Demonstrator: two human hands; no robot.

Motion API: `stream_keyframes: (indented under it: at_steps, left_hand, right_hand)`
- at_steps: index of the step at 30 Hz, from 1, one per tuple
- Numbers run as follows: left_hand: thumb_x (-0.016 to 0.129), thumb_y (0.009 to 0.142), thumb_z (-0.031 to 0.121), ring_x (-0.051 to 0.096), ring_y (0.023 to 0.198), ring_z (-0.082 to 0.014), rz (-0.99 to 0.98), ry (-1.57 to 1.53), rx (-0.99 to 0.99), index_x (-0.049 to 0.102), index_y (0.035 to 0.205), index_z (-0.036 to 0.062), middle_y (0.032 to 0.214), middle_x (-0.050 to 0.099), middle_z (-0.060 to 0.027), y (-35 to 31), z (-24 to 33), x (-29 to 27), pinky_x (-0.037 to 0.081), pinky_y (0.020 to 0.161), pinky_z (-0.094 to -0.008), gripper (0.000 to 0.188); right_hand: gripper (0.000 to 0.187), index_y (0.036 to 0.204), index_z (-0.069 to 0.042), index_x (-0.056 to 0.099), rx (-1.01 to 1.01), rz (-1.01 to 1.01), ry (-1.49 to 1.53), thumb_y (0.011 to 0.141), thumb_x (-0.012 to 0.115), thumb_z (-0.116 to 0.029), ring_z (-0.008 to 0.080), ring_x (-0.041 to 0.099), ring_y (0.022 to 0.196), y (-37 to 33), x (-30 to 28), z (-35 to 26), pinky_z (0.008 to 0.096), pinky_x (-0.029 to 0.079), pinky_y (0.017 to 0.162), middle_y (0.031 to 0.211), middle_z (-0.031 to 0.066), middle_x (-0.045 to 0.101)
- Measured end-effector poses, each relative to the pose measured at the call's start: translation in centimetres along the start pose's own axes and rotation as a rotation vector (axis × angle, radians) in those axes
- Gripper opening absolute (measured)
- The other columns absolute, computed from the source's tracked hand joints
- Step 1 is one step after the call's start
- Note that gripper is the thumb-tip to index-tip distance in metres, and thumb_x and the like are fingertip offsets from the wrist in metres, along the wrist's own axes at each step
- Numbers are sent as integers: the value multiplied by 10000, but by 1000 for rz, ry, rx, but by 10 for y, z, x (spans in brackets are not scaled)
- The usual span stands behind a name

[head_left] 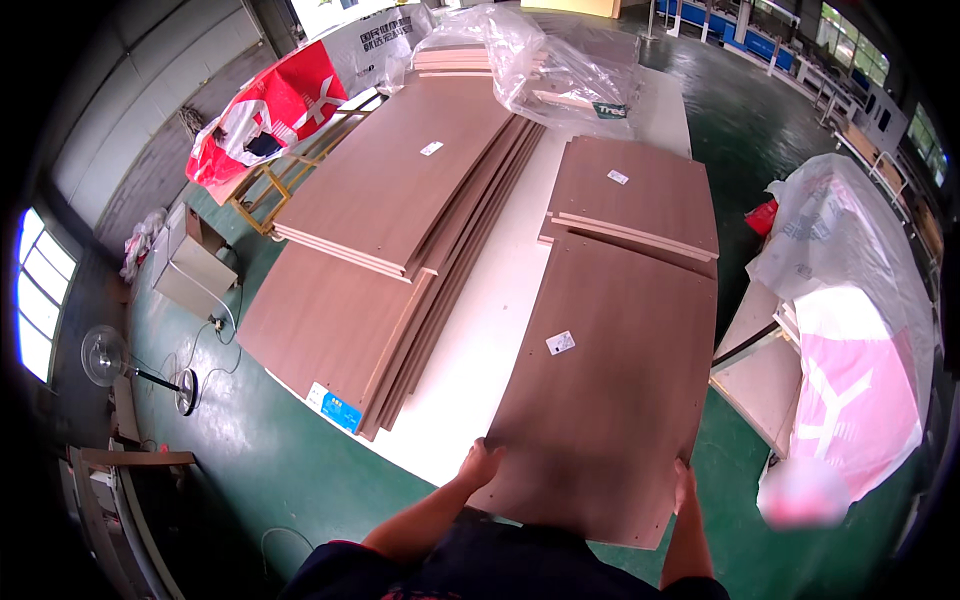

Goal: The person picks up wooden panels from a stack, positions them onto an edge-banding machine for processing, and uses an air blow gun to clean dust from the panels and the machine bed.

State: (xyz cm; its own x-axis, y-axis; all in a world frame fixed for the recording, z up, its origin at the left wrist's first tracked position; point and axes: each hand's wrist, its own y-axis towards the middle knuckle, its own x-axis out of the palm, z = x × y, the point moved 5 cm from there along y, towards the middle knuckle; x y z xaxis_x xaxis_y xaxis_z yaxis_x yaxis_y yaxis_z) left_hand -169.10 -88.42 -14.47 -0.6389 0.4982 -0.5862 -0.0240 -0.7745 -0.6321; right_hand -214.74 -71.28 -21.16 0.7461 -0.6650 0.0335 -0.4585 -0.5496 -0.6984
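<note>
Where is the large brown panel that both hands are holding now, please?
In the head view, the large brown panel is right of centre, between left hand and right hand, in front of the shorter panels.

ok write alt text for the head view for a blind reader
A person's left hand and right hand hold opposite edges of a large brown panel; stacked brown boards lie to its left on a white surface.

head, left fisheye | above nearest panel | facing down and forward | close, wide field
</note>
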Motion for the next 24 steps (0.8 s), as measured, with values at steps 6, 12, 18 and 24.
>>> stream_keyframes:
  at_steps: [6, 12, 18, 24]
  left_hand:
    - [544, 842, 511, 418, 1245, -400, 12, 16, -56, 266, 1376, -44, 1326, 430, -283, -8, 13, -1, 349, 1023, -446, 820]
    - [581, 811, 531, 448, 1204, -399, 144, 77, -80, 301, 1355, -16, 1292, 458, -262, -6, -3, -11, 369, 1000, -457, 821]
    - [574, 798, 535, 453, 1194, -396, 204, 92, -192, 346, 1301, -14, 1278, 462, -256, 3, -7, -38, 375, 987, -458, 778]
    - [563, 781, 547, 457, 1186, -387, 211, 82, -231, 363, 1284, -5, 1257, 473, -248, 2, 4, -37, 373, 983, -460, 773]
  right_hand:
    - [624, 1292, -5, 439, -40, 219, -135, 768, 681, -243, 238, 517, 1121, -6, -6, -8, 392, 412, 950, 1226, 119, 542]
    - [692, 1319, 1, 416, -17, 48, -100, 723, 696, -213, 261, 515, 1114, -42, 34, -29, 410, 399, 961, 1242, 142, 528]
    - [695, 1364, -9, 357, 109, 17, -61, 764, 646, -207, 307, 474, 1173, -39, 65, -20, 440, 393, 965, 1310, 166, 467]
    - [670, 1370, -20, 353, 111, 94, -144, 789, 641, -186, 301, 464, 1188, -47, 63, -24, 425, 389, 973, 1323, 152, 463]
